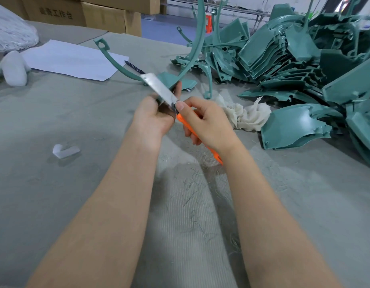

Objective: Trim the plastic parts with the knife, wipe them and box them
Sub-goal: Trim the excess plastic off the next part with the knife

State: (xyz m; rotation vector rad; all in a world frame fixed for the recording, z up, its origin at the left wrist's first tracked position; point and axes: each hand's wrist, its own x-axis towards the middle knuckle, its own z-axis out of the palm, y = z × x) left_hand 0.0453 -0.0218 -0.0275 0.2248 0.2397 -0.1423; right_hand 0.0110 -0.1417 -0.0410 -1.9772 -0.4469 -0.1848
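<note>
Probably a factory workshop: a heap of moulded green plastic parts beside stacked cardboard cartons.

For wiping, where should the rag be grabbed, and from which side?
Pinch the rag at its raised, bunched middle, coming from above on its left side, nearest the right hand; green parts crowd its right edge.
</note>
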